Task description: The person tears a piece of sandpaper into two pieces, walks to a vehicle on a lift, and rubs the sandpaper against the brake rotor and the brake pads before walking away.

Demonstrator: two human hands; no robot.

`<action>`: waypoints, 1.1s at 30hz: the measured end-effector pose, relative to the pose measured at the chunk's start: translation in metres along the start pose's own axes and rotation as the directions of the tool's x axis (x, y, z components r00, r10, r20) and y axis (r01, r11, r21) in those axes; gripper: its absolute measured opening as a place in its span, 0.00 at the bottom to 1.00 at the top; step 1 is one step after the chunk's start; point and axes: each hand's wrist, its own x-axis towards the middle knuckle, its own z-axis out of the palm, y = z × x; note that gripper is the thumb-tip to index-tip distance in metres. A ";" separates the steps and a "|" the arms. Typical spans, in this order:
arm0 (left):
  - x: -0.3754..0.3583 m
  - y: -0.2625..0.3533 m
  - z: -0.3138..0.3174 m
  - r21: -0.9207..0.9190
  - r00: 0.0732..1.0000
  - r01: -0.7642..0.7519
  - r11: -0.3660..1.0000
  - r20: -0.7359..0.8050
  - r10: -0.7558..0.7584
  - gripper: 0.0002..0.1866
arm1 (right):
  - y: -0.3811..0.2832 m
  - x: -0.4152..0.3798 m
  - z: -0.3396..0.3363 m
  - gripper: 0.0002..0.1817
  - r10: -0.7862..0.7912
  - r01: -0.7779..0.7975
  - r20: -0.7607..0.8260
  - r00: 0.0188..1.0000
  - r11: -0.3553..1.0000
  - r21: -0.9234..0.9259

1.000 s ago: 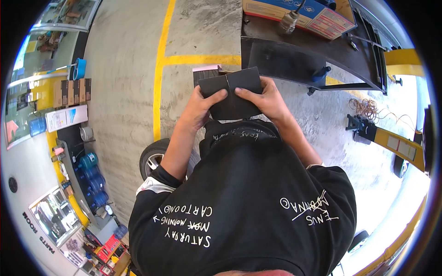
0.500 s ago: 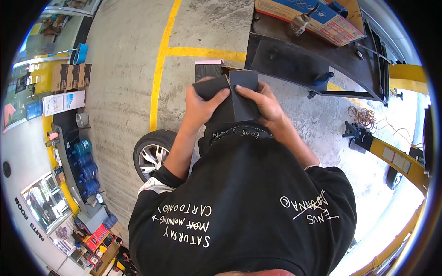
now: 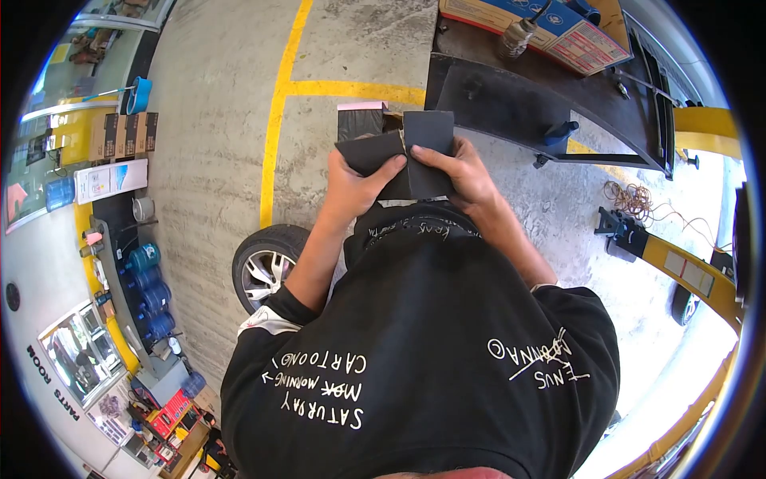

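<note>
Both hands grip a dark grey sheet that looks like sandpaper (image 3: pixel 429 136), held up in front of my waist. A ragged, pale brown torn edge runs down its middle between my thumbs. My left hand (image 3: pixel 357 177) pinches the left part (image 3: pixel 373 152), which tilts toward the left, thumb on top and fingers hidden behind. On the right part, my right hand (image 3: pixel 467 173) presses its thumb near the tear, its other fingers around the outer edge. Just beyond the sheet sits a dark, flat item with a pink edge (image 3: pixel 361 120), partly covered.
A wheel with a tyre (image 3: pixel 270 263) lies on the concrete floor at my left. Ahead right stands a black metal workbench (image 3: pixel 499 96) bearing a cardboard box (image 3: pixel 558 36) and a bottle (image 3: pixel 519 37). A yellow lift arm (image 3: pixel 674 263) and coiled cable (image 3: pixel 628 201) are at right.
The right part of the sheet has shifted slightly up and right and stands straighter. Both hands have moved a little to the right, still gripping the sheet.
</note>
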 end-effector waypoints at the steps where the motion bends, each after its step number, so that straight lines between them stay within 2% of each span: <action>1: 0.001 -0.001 -0.001 0.130 0.997 -0.078 0.989 0.022 0.075 0.11 | 0.002 0.003 -0.003 0.18 0.000 0.000 -0.006 1.000 1.000 0.020; 5: 0.002 0.004 0.006 0.176 0.990 -0.131 0.976 -0.018 0.137 0.08 | 0.003 0.005 -0.007 0.18 -0.002 0.003 -0.003 1.000 0.997 0.080; 7: 0.004 0.010 0.009 0.007 0.993 0.029 1.000 -0.119 -0.028 0.11 | 0.000 0.004 -0.009 0.19 -0.002 0.001 0.024 1.000 0.999 0.039; 8: 0.005 0.009 0.007 0.009 0.993 0.028 1.000 -0.118 -0.027 0.11 | -0.002 0.004 -0.010 0.20 0.000 0.001 0.051 0.999 1.000 -0.005; 10: 0.006 0.003 0.003 -0.203 0.987 0.145 0.968 -0.041 -0.156 0.14 | -0.002 0.006 -0.009 0.20 -0.032 0.034 0.024 0.999 0.997 -0.073; 11: 0.005 0.001 0.005 -0.202 0.987 0.146 0.968 -0.040 -0.157 0.14 | -0.003 0.006 -0.008 0.21 -0.064 0.063 0.001 0.998 0.988 -0.142; 13: 0.004 -0.001 0.013 -0.311 0.984 0.151 0.938 -0.047 -0.174 0.16 | -0.005 0.007 -0.008 0.21 -0.085 0.084 0.001 0.996 0.983 -0.166; 15: 0.003 -0.001 0.014 -0.255 0.990 0.110 0.961 -0.057 -0.129 0.17 | -0.005 0.006 -0.009 0.21 -0.105 0.102 -0.005 0.994 0.977 -0.187; 17: 0.002 -0.002 0.011 -0.201 0.994 0.070 0.977 -0.064 -0.084 0.17 | -0.001 0.007 -0.008 0.21 -0.059 0.058 -0.010 0.998 0.995 -0.076; 19: 0.002 -0.005 0.005 0.038 0.998 -0.012 0.999 -0.063 0.014 0.17 | 0.005 0.011 -0.012 0.20 -0.061 0.060 -0.044 0.997 0.998 -0.025; 21: 0.007 -0.004 0.006 0.043 0.996 -0.015 0.999 -0.089 0.018 0.16 | 0.007 0.015 -0.014 0.19 -0.060 0.062 -0.073 0.996 0.998 0.025; 23: 0.008 0.002 0.008 0.046 0.993 -0.015 0.999 -0.112 0.020 0.15 | 0.008 0.018 -0.012 0.17 -0.166 0.169 -0.090 0.982 0.985 0.036; 24: 0.009 0.005 0.010 -0.162 0.990 0.098 0.982 -0.087 -0.113 0.13 | 0.008 0.020 -0.013 0.17 -0.169 0.173 -0.092 0.981 0.984 0.036; 25: 0.010 0.006 0.012 -0.358 0.971 0.212 0.910 -0.033 -0.239 0.11 | 0.009 0.022 -0.013 0.17 -0.215 0.216 -0.095 0.972 0.976 0.007; 28: 0.005 -0.005 0.012 -0.391 0.945 0.303 0.869 0.004 -0.327 0.10 | 0.005 0.020 -0.013 0.16 -0.250 0.246 -0.068 0.966 0.967 -0.066; 30: 0.007 -0.004 0.011 -0.369 0.947 0.298 0.880 -0.002 -0.322 0.10 | 0.000 0.017 -0.017 0.15 -0.241 0.235 -0.038 0.970 0.966 -0.111; 32: 0.008 -0.005 0.008 -0.349 0.949 0.293 0.890 -0.008 -0.316 0.09 | -0.004 0.015 -0.023 0.14 -0.117 0.129 0.061 0.991 0.951 -0.280; 33: 0.008 -0.008 0.005 -0.342 0.949 0.297 0.891 0.005 -0.315 0.10 | -0.003 0.015 -0.023 0.14 -0.115 0.127 0.060 0.992 0.952 -0.280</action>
